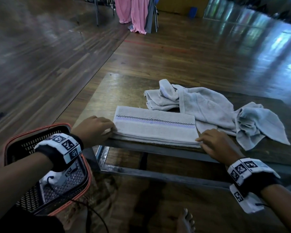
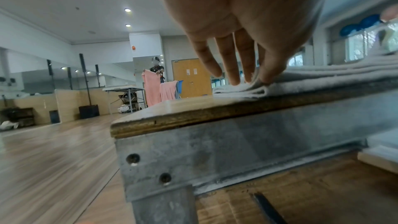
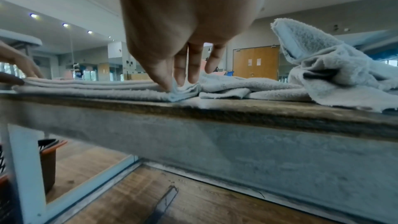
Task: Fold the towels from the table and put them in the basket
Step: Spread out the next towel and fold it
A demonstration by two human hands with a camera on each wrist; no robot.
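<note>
A folded pale towel (image 1: 154, 128) with a checkered stripe lies along the front edge of the low wooden table (image 1: 124, 91). My left hand (image 1: 112, 130) pinches its left end; in the left wrist view, thumb and fingers of the left hand (image 2: 256, 81) close on the layered towel (image 2: 323, 81). My right hand (image 1: 200, 142) pinches the near right corner, and the right wrist view shows the right hand (image 3: 176, 84) bunching the towel (image 3: 86, 89) there. Crumpled towels (image 1: 200, 106) lie behind and to the right. The black mesh basket (image 1: 40, 126) with an orange rim stands on the floor at the left, below my left wrist.
Another crumpled towel (image 1: 259, 125) hangs toward the table's right front edge. The table has a grey metal frame (image 2: 215, 151). My bare foot (image 1: 186, 221) is on the wooden floor below. Far off, a person (image 2: 156, 72) holds pink cloth beside another table.
</note>
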